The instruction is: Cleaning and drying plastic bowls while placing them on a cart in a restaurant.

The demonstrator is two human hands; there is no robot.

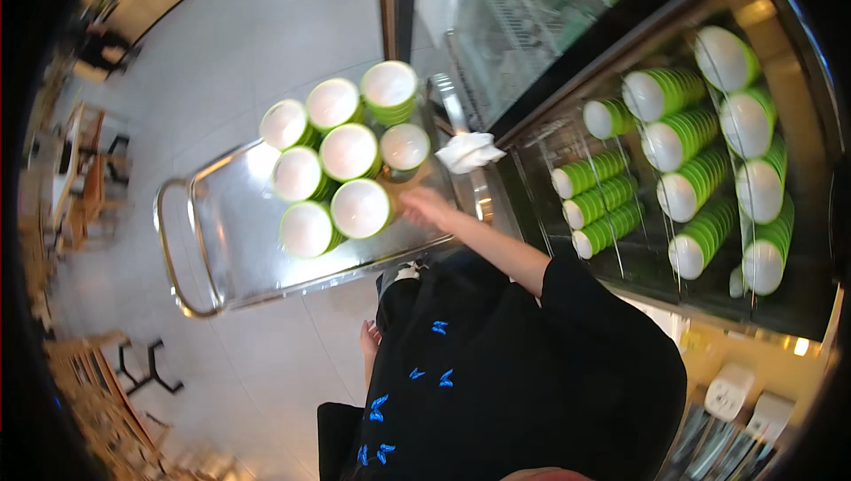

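Stacks of bowls, green outside and white inside, stand close together on a steel trolley (239, 242). My right hand (427, 208) is over the trolley's right part, beside the near right stack (362, 209) and below a lower stack (406, 147). Its fingers are blurred, so I cannot tell whether they touch a bowl or are closed. My left hand (370, 336) hangs low beside my body, partly hidden by my black top (514, 375). Its visible fingers are loosely bent and apart, with nothing in them.
On the right, a cabinet (656, 268) with wire shelves holds several rows of the same bowls on their sides. Its glass door (541, 29) stands open behind the trolley. A crumpled white cloth (470, 152) lies by the trolley's right end. Wooden chairs (89, 179) stand far left.
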